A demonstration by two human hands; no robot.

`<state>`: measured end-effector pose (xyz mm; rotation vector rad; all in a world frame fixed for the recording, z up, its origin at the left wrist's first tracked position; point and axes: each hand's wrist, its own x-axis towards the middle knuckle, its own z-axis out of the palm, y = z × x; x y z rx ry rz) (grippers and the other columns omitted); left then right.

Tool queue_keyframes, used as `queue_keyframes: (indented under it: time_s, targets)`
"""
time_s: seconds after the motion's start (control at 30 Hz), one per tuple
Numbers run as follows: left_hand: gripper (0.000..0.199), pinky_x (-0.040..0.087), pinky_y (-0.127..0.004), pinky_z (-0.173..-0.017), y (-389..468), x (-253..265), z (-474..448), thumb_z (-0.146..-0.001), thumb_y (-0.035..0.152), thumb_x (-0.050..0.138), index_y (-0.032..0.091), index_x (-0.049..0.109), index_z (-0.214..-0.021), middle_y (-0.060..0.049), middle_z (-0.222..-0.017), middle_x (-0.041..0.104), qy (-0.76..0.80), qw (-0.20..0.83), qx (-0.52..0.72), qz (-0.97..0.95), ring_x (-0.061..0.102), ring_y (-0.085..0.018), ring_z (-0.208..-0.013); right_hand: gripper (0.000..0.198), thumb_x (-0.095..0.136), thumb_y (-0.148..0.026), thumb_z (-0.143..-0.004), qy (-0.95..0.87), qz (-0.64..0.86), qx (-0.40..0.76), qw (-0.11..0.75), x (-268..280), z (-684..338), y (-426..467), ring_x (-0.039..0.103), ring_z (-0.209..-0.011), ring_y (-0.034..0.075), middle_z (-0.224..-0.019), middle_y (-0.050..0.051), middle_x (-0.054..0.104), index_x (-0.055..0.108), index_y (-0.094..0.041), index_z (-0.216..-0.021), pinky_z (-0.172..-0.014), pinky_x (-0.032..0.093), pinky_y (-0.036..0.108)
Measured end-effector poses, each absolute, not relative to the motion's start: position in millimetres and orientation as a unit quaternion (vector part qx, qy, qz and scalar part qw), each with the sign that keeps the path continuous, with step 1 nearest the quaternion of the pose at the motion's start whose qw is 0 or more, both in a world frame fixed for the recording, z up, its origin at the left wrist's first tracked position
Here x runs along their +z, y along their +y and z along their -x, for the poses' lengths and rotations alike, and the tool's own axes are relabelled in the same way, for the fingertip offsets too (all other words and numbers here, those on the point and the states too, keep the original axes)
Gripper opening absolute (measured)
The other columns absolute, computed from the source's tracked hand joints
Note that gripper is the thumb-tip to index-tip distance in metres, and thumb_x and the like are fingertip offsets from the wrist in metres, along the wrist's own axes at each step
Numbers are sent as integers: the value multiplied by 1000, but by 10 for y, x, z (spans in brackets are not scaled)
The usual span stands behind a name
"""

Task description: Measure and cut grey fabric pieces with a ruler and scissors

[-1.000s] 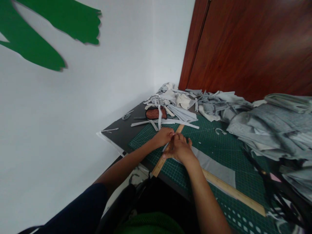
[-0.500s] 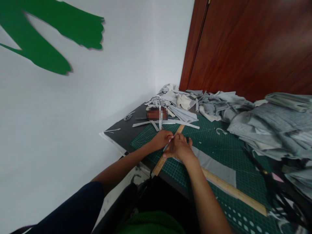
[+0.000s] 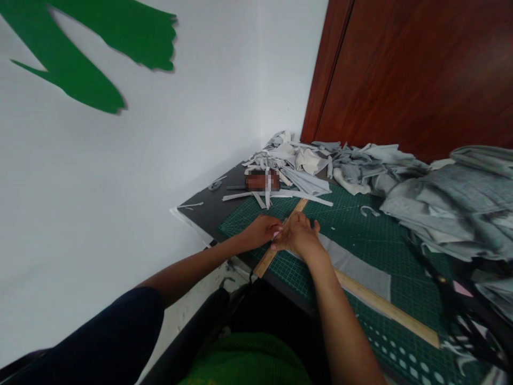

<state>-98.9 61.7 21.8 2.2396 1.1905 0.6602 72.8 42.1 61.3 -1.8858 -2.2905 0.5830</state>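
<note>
My left hand (image 3: 260,234) is closed in a pinch over a wooden ruler (image 3: 264,262), with a small pinkish spot at its fingertips. What it holds there is too small to make out. My right hand (image 3: 298,234) lies across the same ruler, fingers spread, pressing down on it. A light grey fabric piece (image 3: 360,263) extends from beneath my right hand toward the right. Along its near edge lies another wooden length (image 3: 393,310), partly covered by my right forearm. Whether the two wooden lengths join is hidden. All of this rests on a green cutting mat (image 3: 344,211).
Grey fabric scraps (image 3: 308,160) are heaped at the back, near a brown door (image 3: 409,75). Folded grey cloth (image 3: 460,198) is piled at right. Black scissors (image 3: 444,283) lie beside it. A blurred-out brown object (image 3: 256,182) sits among strips. A white wall (image 3: 192,133) borders the left.
The left hand's fingertips have slid slightly down along the ruler, toward me. My right hand stays pressed on it. The whole view has shifted a little.
</note>
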Motion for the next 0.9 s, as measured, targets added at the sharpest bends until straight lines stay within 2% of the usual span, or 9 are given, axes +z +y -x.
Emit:
queue_keyframes:
  time_s: [0.2, 0.57, 0.9]
  targets:
    - [24, 39, -25, -68, 424, 207, 1097, -94, 20, 53, 16, 68, -75, 0, -71, 67, 431, 271, 233, -828, 61, -15, -70, 120, 90, -61, -58, -759, 618, 194, 66, 526, -753, 453, 34, -149, 45, -159, 28, 37, 35, -11, -152, -122, 10, 68]
    - [21, 39, -22, -64, 298, 300, 1233, -90, 20, 56, 16, 72, -76, 2, -68, 68, 423, 307, 225, -823, 60, -13, -65, 120, 92, -61, -55, -766, 610, 184, 86, 458, -780, 461, 37, -147, 47, -159, 28, 38, 38, -12, -150, -120, 12, 71]
    - [24, 42, -26, -71, 815, 239, 1018, -94, 25, 52, 17, 66, -75, 0, -72, 66, 507, 247, 399, -722, 58, -15, -70, 117, 92, -55, -58, -766, 610, 186, 75, 456, -770, 478, 35, -149, 46, -159, 27, 38, 37, -14, -152, -121, 11, 72]
